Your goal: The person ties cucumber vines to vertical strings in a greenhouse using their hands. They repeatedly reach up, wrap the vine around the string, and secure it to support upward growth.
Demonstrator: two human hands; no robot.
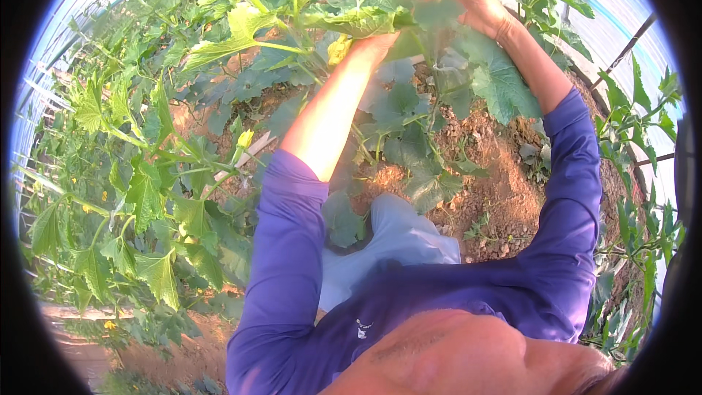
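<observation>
Both my arms reach up to a leafy vine stem (436, 27) at the top middle. My left hand (381, 44) is mostly hidden behind a broad green leaf (362, 23); its wrist shows beside a yellow flower (338, 49). My right hand (480, 8) is at the right of the stem, its fingers bent toward it and partly behind leaves. Whether either hand grips the stem cannot be made out. A large leaf (502, 85) hangs below my right wrist.
Dense vines with yellow flowers (245, 139) fill the left side. Reddish soil (493, 159) lies below the stem. Along the right run plastic sheeting (603, 5), a dark pole (628, 49) and narrow-leaved plants (652, 252). A pale stake (255, 148) leans among the leaves.
</observation>
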